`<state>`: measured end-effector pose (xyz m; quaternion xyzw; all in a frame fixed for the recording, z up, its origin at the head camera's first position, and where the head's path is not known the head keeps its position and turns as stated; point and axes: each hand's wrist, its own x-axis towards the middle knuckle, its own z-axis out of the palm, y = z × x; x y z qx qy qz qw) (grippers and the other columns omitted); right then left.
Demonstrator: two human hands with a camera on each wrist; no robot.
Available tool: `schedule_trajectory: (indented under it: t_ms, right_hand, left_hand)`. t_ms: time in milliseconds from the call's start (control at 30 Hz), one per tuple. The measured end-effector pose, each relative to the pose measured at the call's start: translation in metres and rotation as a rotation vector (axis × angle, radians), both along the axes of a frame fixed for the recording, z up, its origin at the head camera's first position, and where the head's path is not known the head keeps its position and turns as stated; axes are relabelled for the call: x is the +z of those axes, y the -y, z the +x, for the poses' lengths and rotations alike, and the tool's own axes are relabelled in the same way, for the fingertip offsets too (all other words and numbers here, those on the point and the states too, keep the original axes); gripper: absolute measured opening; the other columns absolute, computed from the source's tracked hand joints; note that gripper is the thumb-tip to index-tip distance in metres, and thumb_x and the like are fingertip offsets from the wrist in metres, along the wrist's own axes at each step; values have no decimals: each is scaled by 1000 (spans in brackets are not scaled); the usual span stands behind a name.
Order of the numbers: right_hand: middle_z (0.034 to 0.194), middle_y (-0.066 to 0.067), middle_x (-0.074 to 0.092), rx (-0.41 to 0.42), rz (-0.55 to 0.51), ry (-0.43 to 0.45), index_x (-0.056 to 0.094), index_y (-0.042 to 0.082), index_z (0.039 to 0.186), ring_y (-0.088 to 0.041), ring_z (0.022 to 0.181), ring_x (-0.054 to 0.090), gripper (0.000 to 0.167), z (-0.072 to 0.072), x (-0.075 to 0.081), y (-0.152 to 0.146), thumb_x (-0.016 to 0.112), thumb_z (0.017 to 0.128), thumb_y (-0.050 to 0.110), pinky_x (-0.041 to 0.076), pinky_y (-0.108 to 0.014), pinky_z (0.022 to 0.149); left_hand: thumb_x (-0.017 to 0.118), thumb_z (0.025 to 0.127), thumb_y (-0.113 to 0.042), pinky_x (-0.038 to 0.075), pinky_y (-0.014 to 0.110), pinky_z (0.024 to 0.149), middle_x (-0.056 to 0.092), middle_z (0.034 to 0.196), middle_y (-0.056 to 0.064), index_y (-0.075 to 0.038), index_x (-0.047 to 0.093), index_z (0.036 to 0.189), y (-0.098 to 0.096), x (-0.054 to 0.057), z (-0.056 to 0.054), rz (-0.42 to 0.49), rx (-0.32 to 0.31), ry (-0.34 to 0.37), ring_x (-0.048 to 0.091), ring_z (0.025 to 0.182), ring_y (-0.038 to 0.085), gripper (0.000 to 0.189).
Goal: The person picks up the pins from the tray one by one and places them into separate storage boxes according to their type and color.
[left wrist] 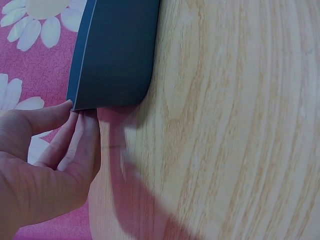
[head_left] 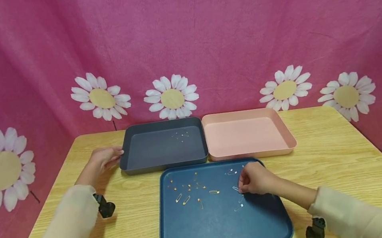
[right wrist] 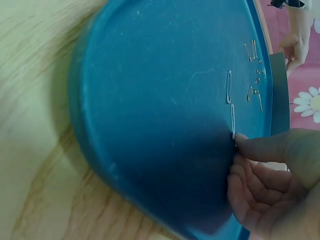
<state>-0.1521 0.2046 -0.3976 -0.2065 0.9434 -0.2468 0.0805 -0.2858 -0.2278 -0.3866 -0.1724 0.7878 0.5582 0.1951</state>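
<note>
Leftmost, pinches left rim of dark gray tray (head_left: 152, 151) between thumb and fingers of left hand (head_left: 103, 158); has tiny bits (head_left: 182, 141), too small to identify, inside. Next, has gold safety pins (head_left: 214, 192) scattered across left and middle of blue tray (head_left: 206, 231) on worktop (head_left: 130, 235). Farther right, pinches silver safety pin (right wrist: 233, 119) on same tray with right hand (head_left: 258, 179), before pink tray (head_left: 249, 133).

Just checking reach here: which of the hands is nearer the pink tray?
Right. The right hand is over the blue tray, just in front of the pink tray; the left hand pinches the outer rim of the gray tray, which lies between.
</note>
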Motion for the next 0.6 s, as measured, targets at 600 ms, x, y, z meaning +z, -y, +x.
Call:
schedule_trajectory:
  t_ms: [600]
  right_hand:
    - [55,6,61,88,62,55,66,11,63,0,51,46,17,-8,7,7,75,76,5,40,-14,45]
  left_hand:
    - [55,95,-10,54,21,91,39,148,15,-1,43,142,2,0,0,15,2,-19,62,84,-7,50]
